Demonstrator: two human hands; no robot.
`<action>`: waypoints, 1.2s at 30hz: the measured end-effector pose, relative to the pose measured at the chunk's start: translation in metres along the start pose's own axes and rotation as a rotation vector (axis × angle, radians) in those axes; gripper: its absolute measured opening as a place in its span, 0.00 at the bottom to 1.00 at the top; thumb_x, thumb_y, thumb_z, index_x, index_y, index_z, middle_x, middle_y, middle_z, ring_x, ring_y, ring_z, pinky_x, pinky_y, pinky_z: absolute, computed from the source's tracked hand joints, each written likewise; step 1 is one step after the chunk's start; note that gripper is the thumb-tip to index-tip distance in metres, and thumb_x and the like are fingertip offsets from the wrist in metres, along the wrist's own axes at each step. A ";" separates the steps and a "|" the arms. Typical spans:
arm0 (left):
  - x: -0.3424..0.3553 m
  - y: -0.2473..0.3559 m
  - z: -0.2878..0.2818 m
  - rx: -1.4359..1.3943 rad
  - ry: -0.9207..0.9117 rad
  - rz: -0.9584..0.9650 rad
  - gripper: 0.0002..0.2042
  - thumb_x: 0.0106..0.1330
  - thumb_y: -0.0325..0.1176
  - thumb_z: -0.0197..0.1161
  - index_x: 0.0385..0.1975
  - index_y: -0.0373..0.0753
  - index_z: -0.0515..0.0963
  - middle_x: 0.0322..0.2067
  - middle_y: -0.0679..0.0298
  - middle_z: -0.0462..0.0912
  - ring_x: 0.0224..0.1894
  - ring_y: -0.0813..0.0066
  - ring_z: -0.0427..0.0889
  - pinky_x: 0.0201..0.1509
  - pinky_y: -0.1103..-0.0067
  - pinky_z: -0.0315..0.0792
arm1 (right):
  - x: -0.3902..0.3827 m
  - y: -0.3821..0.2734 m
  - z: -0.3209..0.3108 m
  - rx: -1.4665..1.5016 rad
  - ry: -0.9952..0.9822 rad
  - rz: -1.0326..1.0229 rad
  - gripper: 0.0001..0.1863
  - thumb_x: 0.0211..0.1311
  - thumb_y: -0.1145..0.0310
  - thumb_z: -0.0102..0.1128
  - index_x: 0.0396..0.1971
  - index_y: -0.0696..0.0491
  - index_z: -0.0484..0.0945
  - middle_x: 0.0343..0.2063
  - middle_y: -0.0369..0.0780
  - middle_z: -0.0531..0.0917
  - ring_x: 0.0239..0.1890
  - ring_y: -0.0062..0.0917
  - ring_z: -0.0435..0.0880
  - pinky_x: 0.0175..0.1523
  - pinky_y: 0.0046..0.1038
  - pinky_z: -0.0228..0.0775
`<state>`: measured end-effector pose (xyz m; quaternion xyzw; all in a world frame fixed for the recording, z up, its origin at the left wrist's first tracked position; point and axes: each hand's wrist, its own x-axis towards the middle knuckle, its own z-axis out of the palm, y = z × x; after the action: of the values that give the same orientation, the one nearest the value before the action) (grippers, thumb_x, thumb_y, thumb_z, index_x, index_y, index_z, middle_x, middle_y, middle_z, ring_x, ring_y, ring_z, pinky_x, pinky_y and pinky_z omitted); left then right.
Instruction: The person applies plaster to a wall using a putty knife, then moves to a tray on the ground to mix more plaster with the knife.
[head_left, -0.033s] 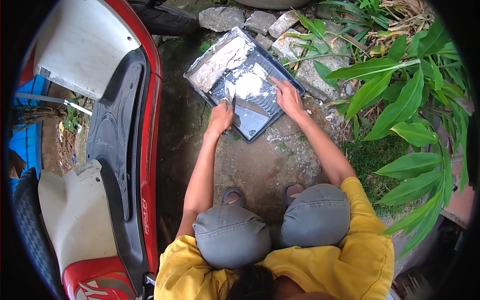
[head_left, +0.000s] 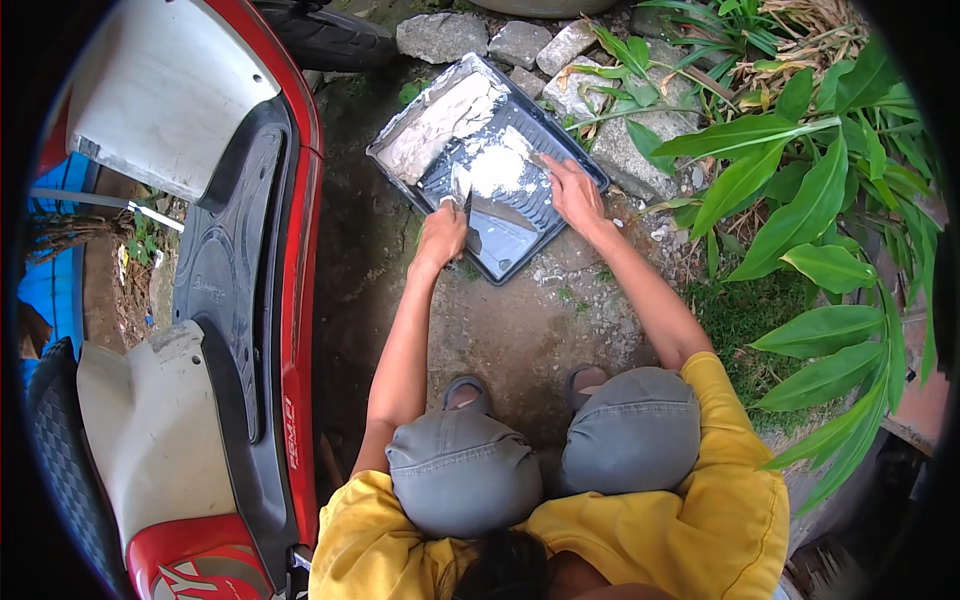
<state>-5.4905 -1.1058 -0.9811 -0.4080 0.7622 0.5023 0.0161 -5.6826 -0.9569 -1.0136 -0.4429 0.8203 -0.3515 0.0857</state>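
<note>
A black ribbed paint tray (head_left: 503, 262) lies tilted on the ground ahead of my knees. White paste (head_left: 497, 168) is heaped mid-tray, and a duller, off-white layer (head_left: 440, 125) coats its far-left end. My left hand (head_left: 442, 234), at the near-left rim, is closed round a putty knife (head_left: 461, 184) whose paste-smeared blade points into the tray. Over the right side, my right hand (head_left: 577, 198) grips a second scraper-like tool (head_left: 524, 146), its blade coated white beside the heap. Both handles are mostly hidden by my fingers.
A red and white motor scooter (head_left: 304, 220) stands close on my left, with a black tyre (head_left: 335, 38) ahead. Rough stones (head_left: 443, 38) line the far side of the tray. Broad green leaves (head_left: 800, 220) reach in from the right. Bare ground (head_left: 520, 320) lies between my feet and the tray.
</note>
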 end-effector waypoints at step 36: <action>-0.021 0.002 -0.028 0.108 0.008 -0.073 0.16 0.63 0.35 0.44 0.37 0.26 0.68 0.23 0.41 0.77 0.20 0.54 0.80 0.34 0.64 0.73 | -0.040 -0.036 -0.029 -0.052 -0.385 0.132 0.14 0.54 0.67 0.60 0.42 0.49 0.76 0.26 0.49 0.80 0.33 0.44 0.80 0.41 0.39 0.71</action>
<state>-5.4670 -1.1148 -0.9569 -0.4362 0.7727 0.4580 0.0534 -5.6484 -0.9240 -0.9753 -0.4495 0.8247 -0.2325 0.2524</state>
